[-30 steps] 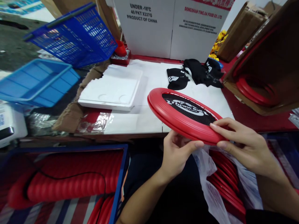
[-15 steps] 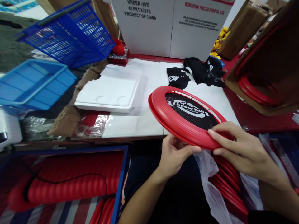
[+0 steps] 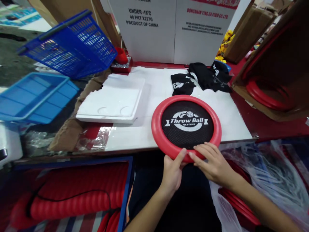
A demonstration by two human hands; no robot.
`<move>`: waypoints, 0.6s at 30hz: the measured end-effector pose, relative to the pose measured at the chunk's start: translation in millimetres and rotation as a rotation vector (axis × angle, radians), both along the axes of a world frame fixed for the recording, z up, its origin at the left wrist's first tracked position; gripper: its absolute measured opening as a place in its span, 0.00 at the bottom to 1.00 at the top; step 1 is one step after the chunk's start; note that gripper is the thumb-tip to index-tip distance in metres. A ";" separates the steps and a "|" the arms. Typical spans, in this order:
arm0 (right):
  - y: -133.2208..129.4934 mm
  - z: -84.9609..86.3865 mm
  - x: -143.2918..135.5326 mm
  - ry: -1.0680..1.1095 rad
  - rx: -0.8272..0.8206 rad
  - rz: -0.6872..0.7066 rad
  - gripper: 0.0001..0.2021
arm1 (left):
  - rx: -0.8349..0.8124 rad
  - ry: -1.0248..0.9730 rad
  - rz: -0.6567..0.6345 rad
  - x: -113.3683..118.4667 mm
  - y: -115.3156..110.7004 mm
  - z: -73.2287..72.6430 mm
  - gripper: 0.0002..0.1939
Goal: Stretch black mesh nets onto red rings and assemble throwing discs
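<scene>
A round throw-ball disc (image 3: 158,124) with a red plastic rim and a black mesh centre printed "Throw Ball" lies tilted toward me over the table's front edge. My left hand (image 3: 172,172) grips the rim's near edge, its thumb on top and its fingers hidden underneath. Close beside it, my right hand (image 3: 213,164) has its fingers on the same near part of the rim, with the thumb tip close to the left thumb. Behind the disc, black printed fabric pieces (image 3: 209,77) lie on the white table covering (image 3: 135,137).
A white foam lid (image 3: 111,100) sits left on the table. Further left are a light-blue bin (image 3: 36,96) and a blue basket (image 3: 72,45). Red rings fill a crate (image 3: 79,190) below left; more red rings (image 3: 241,206) lie in a plastic bag at right. An open carton (image 3: 272,74) stands at right.
The disc has turned from steeply tilted to nearly flat, facing up, its mesh fully visible. My right hand has moved left along the rim, close to my left hand.
</scene>
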State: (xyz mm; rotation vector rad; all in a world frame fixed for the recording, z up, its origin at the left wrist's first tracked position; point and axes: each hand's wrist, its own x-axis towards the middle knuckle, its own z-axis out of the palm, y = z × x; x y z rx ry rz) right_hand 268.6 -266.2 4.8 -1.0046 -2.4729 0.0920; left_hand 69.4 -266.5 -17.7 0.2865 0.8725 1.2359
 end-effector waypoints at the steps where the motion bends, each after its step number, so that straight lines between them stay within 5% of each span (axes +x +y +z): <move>1: -5.7 -14.6 -1.4 0.019 -0.022 0.000 0.25 | -0.030 0.016 0.014 0.5 -2.5 -4.4 0.18; 3: -18.8 -41.6 -7.5 0.162 -0.025 -0.112 0.23 | -0.052 0.042 0.048 0.3 -7.4 -12.6 0.17; 6: -36.6 -72.7 -24.4 0.677 0.050 -0.637 0.25 | -0.093 0.078 0.096 -2.5 -14.3 -21.8 0.17; 8: -43.3 -83.4 -33.8 1.073 -0.091 -0.860 0.27 | -0.140 0.093 0.106 -6.1 -17.7 -26.3 0.18; 13: -39.7 -80.6 -24.4 1.483 -0.809 -0.638 0.19 | -0.151 0.113 0.103 -23.3 -17.3 -37.4 0.24; 18: -30.1 -80.6 -23.7 1.607 -0.762 -0.700 0.13 | -0.142 0.156 0.096 -31.3 -14.2 -48.4 0.25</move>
